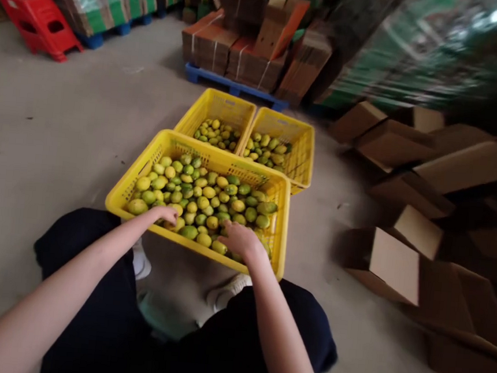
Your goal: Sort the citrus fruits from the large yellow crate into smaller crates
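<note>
A yellow plastic crate (127,184) full of yellow and green lemons (206,197) stands on the floor just in front of my knees. My left hand (164,214) reaches over the near rim, its fingers curled down onto the lemons at the crate's near left. My right hand (239,239) rests among the lemons at the near right, fingers bent over them. Whether either hand has closed on a lemon is hidden. Behind this crate stand two more yellow crates, the left one (214,108) and the right one (298,141), each partly filled with lemons.
Open cardboard boxes (394,263) lie scattered on the floor to the right. Stacked flat cartons on a blue pallet (227,83) stand behind the crates. A red plastic stool (39,20) lies at the far left. Bare concrete floor (53,134) stretches to the left.
</note>
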Available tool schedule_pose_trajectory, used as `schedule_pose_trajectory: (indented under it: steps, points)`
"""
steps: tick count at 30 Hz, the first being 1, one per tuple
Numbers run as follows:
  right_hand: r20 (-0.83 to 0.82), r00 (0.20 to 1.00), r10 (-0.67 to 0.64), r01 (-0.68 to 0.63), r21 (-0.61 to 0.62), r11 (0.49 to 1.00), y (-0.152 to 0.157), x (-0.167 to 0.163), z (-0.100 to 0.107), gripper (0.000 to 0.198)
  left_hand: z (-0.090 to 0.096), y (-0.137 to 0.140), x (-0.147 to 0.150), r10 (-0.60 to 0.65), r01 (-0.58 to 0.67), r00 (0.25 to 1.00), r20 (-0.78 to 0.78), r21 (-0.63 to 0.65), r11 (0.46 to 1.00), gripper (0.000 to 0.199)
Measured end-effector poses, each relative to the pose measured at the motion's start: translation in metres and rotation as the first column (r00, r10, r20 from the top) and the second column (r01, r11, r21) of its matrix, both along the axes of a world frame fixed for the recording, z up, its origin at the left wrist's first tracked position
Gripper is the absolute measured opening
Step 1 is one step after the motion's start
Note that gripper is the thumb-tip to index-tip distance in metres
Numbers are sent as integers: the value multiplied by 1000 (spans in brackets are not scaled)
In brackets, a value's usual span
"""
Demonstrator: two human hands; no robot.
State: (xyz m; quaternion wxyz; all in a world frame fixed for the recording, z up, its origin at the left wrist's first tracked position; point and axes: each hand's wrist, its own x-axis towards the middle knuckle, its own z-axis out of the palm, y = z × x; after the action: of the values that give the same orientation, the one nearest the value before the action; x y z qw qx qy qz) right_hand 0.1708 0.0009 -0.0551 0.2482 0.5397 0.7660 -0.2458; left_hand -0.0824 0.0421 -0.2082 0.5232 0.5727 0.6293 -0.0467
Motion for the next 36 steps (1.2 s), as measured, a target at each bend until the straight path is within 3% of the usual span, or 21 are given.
schedule_pose_trajectory:
  steps: [3,6,9,10,12,14,17,19,22,30,36]
  points:
    - [-10,1000,28,-28,-5,1000,11,-1,-8,49,-3,-6,-2,-29,21,996,-79,-103,994,39]
    - [-12,999,39,-38,12,999,17,-5,-12,49,6,-10,0,-10,1,996,-91,-103,995,30]
    - [-35,998,43,-42,40,998,20,-8,-16,46,31,-2,1,189,-189,982,20,-20,982,15]
    - [-49,998,46,-44,48,998,20,-8,-18,45,44,4,2,320,-322,940,120,-6,947,12]
    - [-69,996,51,-47,52,998,19,-8,-22,43,77,17,3,522,-524,776,353,-100,846,17]
    - [-72,996,49,-46,44,998,17,-8,-29,42,113,28,3,596,-541,652,469,-263,799,22]
    - [-75,996,44,-42,24,999,14,-14,-43,37,158,32,1,566,-505,591,575,-283,815,34]
    - [-97,994,42,-41,12,999,13,-25,-57,33,174,27,-3,571,-547,502,649,-274,791,42]
    - [-119,993,19,-16,27,1000,18,-53,-84,27,179,22,-9,609,-608,373,700,-311,730,45]
    - [-150,986,-76,82,36,996,51,-146,-144,41,178,37,-33,674,-664,222,705,-396,634,45]
    - [-171,979,-111,120,42,992,53,-163,-156,45,181,30,-50,611,-640,205,765,-368,675,42]
